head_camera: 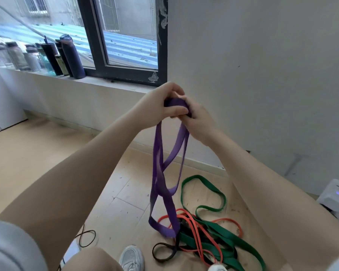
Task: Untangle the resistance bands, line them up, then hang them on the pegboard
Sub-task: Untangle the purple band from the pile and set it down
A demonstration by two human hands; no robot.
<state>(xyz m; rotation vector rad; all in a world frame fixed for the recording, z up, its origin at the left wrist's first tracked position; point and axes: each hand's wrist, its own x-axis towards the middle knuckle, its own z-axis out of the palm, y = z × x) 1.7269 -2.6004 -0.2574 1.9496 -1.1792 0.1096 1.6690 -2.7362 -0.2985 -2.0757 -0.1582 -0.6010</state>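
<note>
A purple resistance band [160, 177] hangs in twisted loops from both my hands, raised in front of the wall. My left hand [160, 103] grips its top fold from the left, fingers curled over it. My right hand [196, 118] grips the same fold from the right, touching the left hand. The band's lower end reaches the pile on the floor. There a green band [213, 194], an orange band [196, 225] and a black band [164, 253] lie tangled together. No pegboard is in view.
Several drink bottles [72, 57] stand on the window sill at upper left. A white appliance [2, 98] sits at the far left, a small white device [335, 198] at the right. My shoe [132, 257] and a thin black cable [86, 237] are on the wooden floor.
</note>
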